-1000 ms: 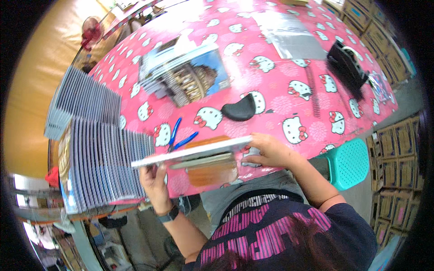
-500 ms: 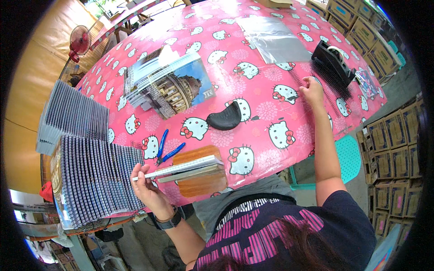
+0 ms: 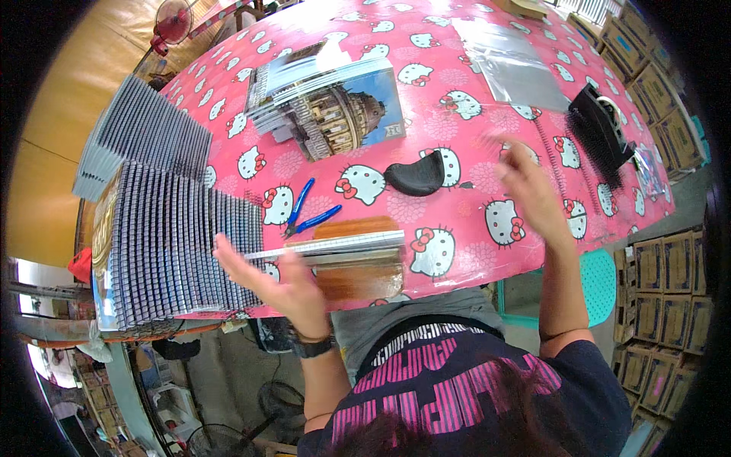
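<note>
Head view: board (image 3: 365, 282) maybe supports book (image 3: 346, 244). Left of board, left hand (image 3: 278, 286) is spread; right of it, right hand (image 3: 529, 194), I cannot tell

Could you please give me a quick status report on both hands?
Left hand open, at left end of page stack. Right hand blurred above pink table, grip unclear. Blue cutters lie just beyond stack.

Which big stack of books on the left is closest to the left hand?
The front stack, right beside the left hand; the back stack stands behind it, farther from that hand.
</note>
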`<state>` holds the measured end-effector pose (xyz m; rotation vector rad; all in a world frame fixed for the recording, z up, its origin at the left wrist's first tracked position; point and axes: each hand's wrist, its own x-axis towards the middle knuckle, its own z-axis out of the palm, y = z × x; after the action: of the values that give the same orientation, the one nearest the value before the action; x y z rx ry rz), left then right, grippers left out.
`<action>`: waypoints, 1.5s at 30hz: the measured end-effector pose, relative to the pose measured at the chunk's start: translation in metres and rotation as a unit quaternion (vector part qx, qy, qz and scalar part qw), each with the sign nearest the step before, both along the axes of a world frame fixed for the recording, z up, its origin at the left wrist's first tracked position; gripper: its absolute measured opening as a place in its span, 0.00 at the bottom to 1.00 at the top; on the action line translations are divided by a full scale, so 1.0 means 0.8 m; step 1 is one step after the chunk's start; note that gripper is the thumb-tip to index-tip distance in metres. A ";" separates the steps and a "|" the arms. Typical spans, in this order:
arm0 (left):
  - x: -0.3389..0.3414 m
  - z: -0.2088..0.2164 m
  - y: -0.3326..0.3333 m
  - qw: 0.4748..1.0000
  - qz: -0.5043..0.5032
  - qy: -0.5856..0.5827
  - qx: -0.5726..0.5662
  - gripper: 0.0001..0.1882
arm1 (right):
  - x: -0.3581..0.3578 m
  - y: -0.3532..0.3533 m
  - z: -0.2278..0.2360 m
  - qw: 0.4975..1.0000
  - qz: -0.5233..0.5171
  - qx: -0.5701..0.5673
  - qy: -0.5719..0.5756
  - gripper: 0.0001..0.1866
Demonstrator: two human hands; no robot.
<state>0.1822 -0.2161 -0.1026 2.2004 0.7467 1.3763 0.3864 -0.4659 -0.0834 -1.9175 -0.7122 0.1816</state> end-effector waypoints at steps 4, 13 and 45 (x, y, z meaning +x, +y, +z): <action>0.016 0.015 -0.052 0.966 -0.144 0.176 0.124 0.43 | -0.051 0.038 0.011 0.971 0.238 -0.001 0.014 0.18; 0.045 0.005 -0.073 0.958 -0.137 0.205 0.146 0.22 | -0.057 0.056 0.011 0.971 0.219 0.048 -0.080 0.15; 0.021 0.034 -0.055 0.934 -0.314 0.144 0.095 0.12 | -0.054 0.069 0.020 0.931 0.334 -0.079 -0.128 0.17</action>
<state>0.1990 -0.2602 -0.0755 2.5088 -0.0364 0.8383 0.3432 -0.4106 -0.0675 -1.7949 -1.5581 0.4238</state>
